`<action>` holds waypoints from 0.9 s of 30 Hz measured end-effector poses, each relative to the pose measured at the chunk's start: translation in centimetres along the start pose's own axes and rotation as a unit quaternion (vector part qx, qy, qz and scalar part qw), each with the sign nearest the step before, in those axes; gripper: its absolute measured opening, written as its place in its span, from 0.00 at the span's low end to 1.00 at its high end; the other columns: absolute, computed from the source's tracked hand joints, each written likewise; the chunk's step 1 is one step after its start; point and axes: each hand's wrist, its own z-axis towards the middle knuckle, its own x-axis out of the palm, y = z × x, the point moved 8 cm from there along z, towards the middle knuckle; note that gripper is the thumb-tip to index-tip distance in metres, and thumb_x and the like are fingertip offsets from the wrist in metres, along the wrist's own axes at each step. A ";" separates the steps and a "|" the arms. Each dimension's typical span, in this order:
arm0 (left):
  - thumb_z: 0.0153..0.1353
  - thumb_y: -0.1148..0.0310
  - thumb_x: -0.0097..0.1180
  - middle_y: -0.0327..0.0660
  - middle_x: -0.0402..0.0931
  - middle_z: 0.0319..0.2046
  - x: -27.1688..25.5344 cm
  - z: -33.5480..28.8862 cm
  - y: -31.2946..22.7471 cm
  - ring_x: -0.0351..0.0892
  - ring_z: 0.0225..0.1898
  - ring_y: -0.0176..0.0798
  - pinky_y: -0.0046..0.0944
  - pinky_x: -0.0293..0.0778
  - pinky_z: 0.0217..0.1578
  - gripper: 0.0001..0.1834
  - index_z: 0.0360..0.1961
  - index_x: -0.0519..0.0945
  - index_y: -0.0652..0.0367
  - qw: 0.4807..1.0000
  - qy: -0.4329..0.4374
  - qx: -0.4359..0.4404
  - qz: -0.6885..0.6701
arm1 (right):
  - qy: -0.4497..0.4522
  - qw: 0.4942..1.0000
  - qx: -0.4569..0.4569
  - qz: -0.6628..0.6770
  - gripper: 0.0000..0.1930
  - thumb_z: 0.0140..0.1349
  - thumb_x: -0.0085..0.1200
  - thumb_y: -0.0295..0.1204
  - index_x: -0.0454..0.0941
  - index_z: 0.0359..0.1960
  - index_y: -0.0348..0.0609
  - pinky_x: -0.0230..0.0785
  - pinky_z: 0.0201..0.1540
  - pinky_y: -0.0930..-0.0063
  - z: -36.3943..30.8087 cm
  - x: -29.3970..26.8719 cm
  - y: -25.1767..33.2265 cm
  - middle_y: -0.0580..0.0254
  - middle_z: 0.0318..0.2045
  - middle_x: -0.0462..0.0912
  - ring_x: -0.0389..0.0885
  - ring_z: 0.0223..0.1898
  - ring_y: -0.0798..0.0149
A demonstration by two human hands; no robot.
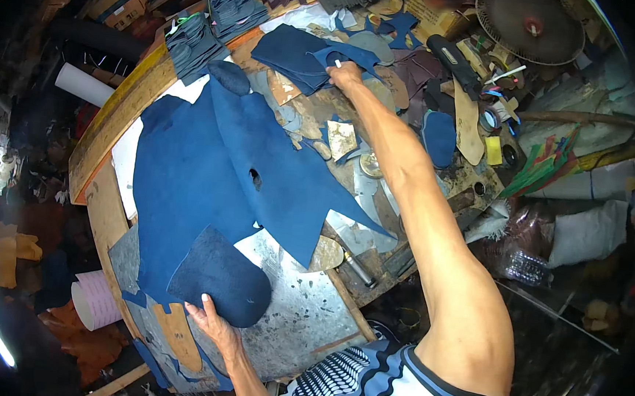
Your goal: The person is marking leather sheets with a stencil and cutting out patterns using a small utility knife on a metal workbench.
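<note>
My left hand [216,328] grips the lower edge of a dark blue leather piece [227,276], rounded at one end, with the thumb on top. This piece overlaps the lower part of a large blue leather hide [180,166], which has a small hole and ragged edges. My right arm reaches far across the bench. My right hand [346,75] is closed at the right side of a stack of blue cut leather pieces [283,52]. A small white tip shows at its fingers; what they hold is partly hidden. A blue offcut [353,55] lies just beyond them.
Bundles of dark cut pieces [235,8] sit on the wooden rim [122,100] at the far left. Scraps, a roll of tape [490,120] and a blue rounded piece [438,139] lie right. A metal-tipped tool [359,269] lies near the front; a round fan [532,27] stands far right.
</note>
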 end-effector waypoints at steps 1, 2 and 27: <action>0.69 0.67 0.51 0.49 0.67 0.59 0.6 0.3 0.2 0.72 0.55 0.42 0.42 0.71 0.58 0.30 0.68 0.56 0.62 1.000 0.025 0.009 0.000 | -0.007 1.000 -0.021 0.007 0.15 0.57 0.61 0.38 0.83 0.33 0.35 0.73 0.36 0.67 1.1 -1.2 -0.2 0.57 0.25 0.85 0.83 0.29 0.63; 0.69 0.67 0.51 0.49 0.67 0.59 0.8 0.4 0.2 0.72 0.55 0.42 0.41 0.71 0.58 0.29 0.67 0.56 0.62 0.999 0.045 0.017 0.002 | 0.007 0.993 -0.059 0.102 0.12 0.56 0.61 0.35 0.84 0.31 0.37 0.73 0.36 0.66 1.7 -1.8 0.5 0.56 0.27 0.86 0.84 0.31 0.62; 0.68 0.69 0.51 0.49 0.67 0.60 3.0 -0.2 -2.3 0.69 0.60 0.44 0.46 0.68 0.61 0.29 0.67 0.58 0.60 0.995 0.084 0.007 -0.059 | -0.176 0.948 -0.248 -0.090 0.19 0.63 0.49 0.44 0.81 0.34 0.39 0.72 0.39 0.55 -3.0 -24.0 8.3 0.42 0.29 0.83 0.82 0.34 0.42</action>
